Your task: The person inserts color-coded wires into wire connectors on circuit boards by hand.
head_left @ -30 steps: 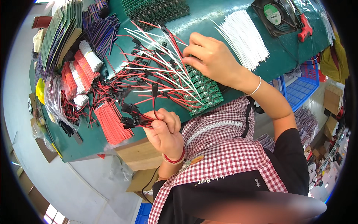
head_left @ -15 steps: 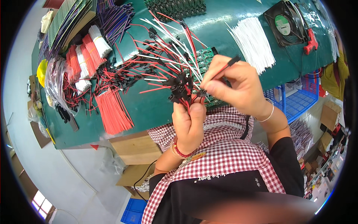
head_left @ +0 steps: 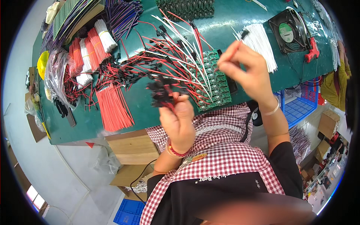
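My left hand (head_left: 178, 122) is closed around a bunch of connector leads (head_left: 160, 92), whose black plugs stick up past the fingers, somewhat blurred. Farther right and higher, my right hand (head_left: 249, 71) pinches a single connector lead (head_left: 234, 48), red with a black plug at its upper end. Between the hands lies a panel of green circuit boards (head_left: 221, 90), with red and white wires (head_left: 183, 56) fanning out over it to the upper left. The right hand hovers by the panel's upper right corner; the left is beside its left edge.
Left on the green table (head_left: 150, 120) are loose red wires (head_left: 113, 110), tied red and white bundles (head_left: 90, 48) and a clear plastic bag (head_left: 56, 77). White wires (head_left: 260, 45), a black fan (head_left: 288, 32) and a red-handled tool (head_left: 312, 50) lie right. A blue crate (head_left: 298, 107) stands below.
My hands have moved apart: the left shifted left with the bunch, the right moved right with its single lead. More of the circuit board panel is uncovered, and the view has shifted slightly.
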Available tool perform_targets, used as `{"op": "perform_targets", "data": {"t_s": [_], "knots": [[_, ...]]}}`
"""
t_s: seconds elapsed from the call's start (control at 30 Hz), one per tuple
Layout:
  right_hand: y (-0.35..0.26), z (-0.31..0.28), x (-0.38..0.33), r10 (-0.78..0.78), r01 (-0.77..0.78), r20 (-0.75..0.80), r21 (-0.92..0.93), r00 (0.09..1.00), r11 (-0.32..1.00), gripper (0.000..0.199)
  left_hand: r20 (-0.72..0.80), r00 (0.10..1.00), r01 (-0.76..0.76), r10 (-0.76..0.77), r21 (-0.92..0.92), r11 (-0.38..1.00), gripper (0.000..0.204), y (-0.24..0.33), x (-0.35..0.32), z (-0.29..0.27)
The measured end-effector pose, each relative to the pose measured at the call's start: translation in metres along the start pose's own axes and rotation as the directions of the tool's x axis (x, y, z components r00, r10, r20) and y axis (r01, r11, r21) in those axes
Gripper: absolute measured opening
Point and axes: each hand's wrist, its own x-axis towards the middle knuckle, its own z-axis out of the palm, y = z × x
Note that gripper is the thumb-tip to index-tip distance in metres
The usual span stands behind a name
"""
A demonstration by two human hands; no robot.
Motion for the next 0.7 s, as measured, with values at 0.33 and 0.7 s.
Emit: {"op": "perform_targets", "data": {"t_s": [0.33,0.7], "knots": [[0.053,0.02,0.014,-0.099,0.099,0.002,-0.034,0.995,0.994,0.012,0.036,0.996,-0.074,0.076,-0.058,0.996,0.018,0.001,0.006,-0.009],[0.059,0.021,0.015,-0.137,0.137,0.012,-0.06,0.991,0.989,0.013,0.03,0.995,-0.094,0.096,-0.07,0.993,0.016,-0.002,0.007,-0.009]]}}
